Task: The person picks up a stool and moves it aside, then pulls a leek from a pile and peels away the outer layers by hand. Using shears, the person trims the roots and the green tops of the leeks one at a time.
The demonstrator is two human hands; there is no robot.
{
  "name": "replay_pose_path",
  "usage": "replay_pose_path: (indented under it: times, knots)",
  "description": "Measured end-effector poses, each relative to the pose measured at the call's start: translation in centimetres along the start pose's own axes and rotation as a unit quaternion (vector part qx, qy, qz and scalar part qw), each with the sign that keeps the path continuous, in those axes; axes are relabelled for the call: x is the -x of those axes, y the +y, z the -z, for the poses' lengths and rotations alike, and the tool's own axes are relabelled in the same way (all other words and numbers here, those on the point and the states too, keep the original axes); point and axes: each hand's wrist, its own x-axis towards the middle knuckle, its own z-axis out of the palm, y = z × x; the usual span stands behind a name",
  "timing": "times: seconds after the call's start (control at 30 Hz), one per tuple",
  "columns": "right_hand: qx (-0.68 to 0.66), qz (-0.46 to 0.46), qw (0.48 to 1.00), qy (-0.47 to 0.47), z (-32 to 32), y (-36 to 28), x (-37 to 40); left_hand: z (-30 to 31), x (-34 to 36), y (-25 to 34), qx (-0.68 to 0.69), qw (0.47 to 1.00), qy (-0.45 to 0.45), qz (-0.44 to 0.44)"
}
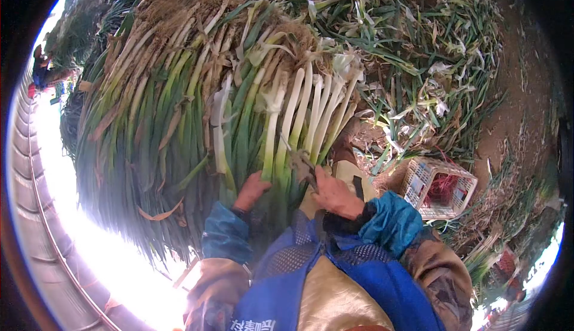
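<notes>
My left hand (252, 191) is closed around the green part of a leek (271, 119) at the near edge of the pile. My right hand (336, 192) grips the handle of a knife (304, 165). Its slim blade points up and left, overlapping the white shanks of the leeks in front of me. Several peeled leeks (314, 113) lie side by side just beyond the knife, white ends away from me. To the left spreads a big heap of unpeeled leeks (173, 92), with brown roots at the far end and green leaves towards me.
A white plastic crate (420, 188) with red ties (441, 188) inside stands right of my right hand. Stripped leaves (412, 50) cover the ground at the upper right. Bare soil (514, 92) shows farther right, and a ribbed wall (36, 211) curves along the left.
</notes>
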Motion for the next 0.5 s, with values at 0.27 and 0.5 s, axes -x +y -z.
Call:
replay_pose_path:
  times: [0.27, 0.5]
  knots:
    - [0.009, 0.012, 0.999, 0.032, 0.3, 2.5, -8.0, 0.1, 1.8, 3.9, 0.111, 0.994, -0.018, 0.016]
    - [0.042, 0.007, 0.998, 0.04, 0.4, 1.7, -8.0, 0.6, 1.2, 2.1, 0.151, 0.987, -0.048, 0.032]
